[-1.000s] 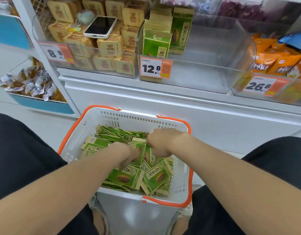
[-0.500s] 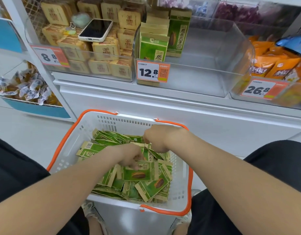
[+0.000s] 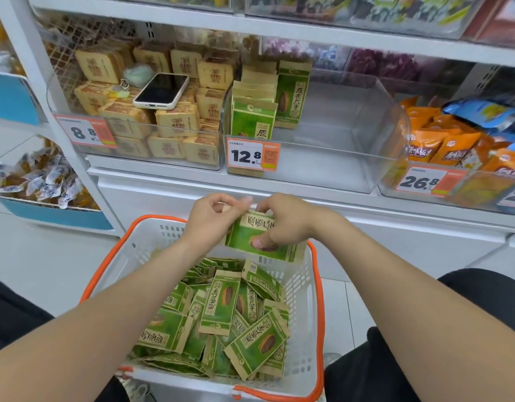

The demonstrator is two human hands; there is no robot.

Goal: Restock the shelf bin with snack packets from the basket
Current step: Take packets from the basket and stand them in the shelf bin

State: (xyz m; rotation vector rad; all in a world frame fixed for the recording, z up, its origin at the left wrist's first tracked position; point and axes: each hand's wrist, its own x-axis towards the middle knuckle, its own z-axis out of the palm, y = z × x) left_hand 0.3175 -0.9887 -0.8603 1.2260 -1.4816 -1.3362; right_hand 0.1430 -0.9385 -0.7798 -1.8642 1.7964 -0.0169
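A white basket (image 3: 301, 288) with orange handles sits between my knees, holding several green-and-tan snack packets (image 3: 221, 311). Above its far rim I hold a small stack of green packets (image 3: 244, 236) with both hands. My right hand (image 3: 282, 224) grips the stack with the thumb pressed on its front. My left hand (image 3: 211, 216) pinches its upper left edge. The clear shelf bin (image 3: 337, 140) with the 12.8 price tag holds a few upright green packets (image 3: 265, 108) at its left; the rest of the bin is bare.
A phone (image 3: 161, 91) lies on tan snack blocks in the bin to the left. Orange packets (image 3: 442, 143) fill the bin on the right. A blue-fronted bin (image 3: 56, 216) of wrapped sweets stands low at the left. A white cabinet front runs below the shelf.
Both hands have risen out of the basket with a stack of green packets, toward the shelf. The view has tilted upward.
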